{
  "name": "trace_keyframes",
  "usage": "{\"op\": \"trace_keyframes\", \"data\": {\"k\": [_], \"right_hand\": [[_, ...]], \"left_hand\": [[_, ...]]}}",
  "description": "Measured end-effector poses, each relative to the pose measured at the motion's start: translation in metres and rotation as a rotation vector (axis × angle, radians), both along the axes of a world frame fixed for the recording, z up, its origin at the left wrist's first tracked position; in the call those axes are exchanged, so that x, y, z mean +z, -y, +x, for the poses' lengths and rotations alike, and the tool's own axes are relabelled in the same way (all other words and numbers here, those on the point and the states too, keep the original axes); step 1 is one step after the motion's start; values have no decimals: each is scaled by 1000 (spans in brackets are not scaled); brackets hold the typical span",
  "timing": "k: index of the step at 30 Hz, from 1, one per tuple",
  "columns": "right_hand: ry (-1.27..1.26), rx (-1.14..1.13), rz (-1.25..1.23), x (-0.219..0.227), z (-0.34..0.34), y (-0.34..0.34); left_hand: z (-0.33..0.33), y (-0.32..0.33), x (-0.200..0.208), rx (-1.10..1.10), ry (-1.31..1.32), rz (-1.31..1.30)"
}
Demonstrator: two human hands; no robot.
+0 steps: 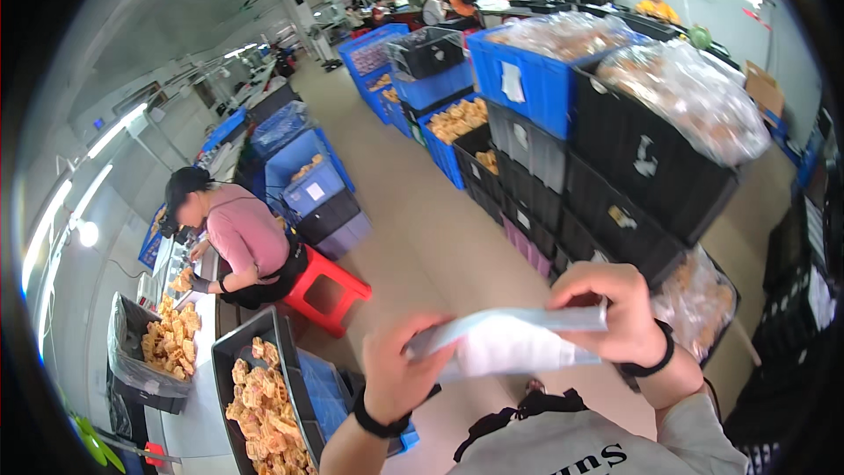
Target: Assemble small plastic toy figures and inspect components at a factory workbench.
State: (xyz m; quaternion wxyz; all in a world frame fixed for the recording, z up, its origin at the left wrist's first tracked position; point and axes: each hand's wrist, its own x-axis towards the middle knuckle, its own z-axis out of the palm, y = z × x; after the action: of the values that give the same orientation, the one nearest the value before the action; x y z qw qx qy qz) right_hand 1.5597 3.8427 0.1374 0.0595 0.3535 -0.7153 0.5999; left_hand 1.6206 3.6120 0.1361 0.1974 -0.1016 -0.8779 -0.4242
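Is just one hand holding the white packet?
No, the left hand grips one end of the white packet and the right hand the other.

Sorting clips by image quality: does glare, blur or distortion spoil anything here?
Head view: fisheye bends the room inside a black rim; the tube lights burn out white; glare flecks the clear plastic over the bins; the left hand, right hand and white packet look soft, possibly motion blur, so the packet's detail is lost.

Left hand (394,369), right hand (629,327), both curled
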Motion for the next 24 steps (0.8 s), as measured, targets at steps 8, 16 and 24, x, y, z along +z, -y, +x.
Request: {"op": "trace_keyframes", "data": {"k": [8, 16, 24], "right_hand": [[-413, 407, -200, 78, -116, 47], [-359, 633, -134, 94, -246, 165], [-229, 626, -261, 104, -382, 268]], "left_hand": [[-52, 55, 80, -297, -566, 0], [-172, 173, 79, -491, -556, 95], [-308, 280, 98, -519, -480, 99]]}}
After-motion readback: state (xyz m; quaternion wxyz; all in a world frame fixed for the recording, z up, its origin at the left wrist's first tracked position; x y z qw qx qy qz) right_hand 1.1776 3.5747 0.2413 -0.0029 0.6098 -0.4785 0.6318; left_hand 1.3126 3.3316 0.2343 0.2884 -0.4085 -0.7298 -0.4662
